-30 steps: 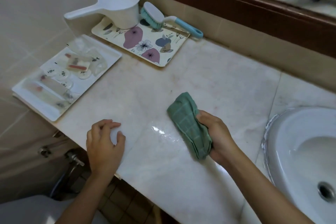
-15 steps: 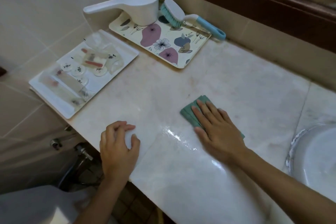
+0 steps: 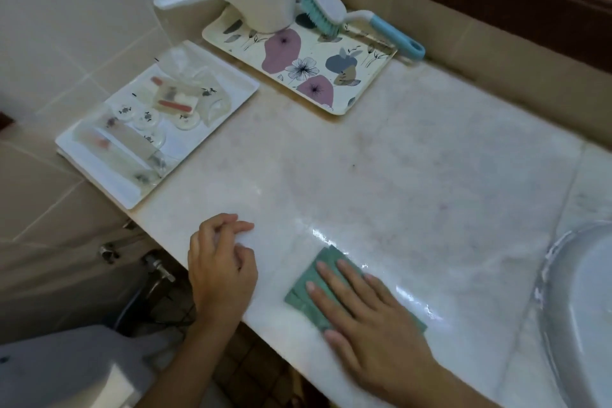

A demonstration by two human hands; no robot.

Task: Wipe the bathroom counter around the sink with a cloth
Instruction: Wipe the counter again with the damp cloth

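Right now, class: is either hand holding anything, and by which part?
Nothing is gripped. The right hand presses flat on the cloth, fingers straight; the left hand rests on the counter edge, empty.

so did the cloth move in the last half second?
Yes: the cloth slid toward the counter's front edge, away from the floral tray.

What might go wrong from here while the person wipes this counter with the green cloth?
The white rectangular tray of wrapped toiletries appears to overhang the pale marble counter's left end; a wide sweep of the folded green cloth might nudge it off.
The right hand presses the cloth flat near the front edge beside a wet sheen, so it could slip off.
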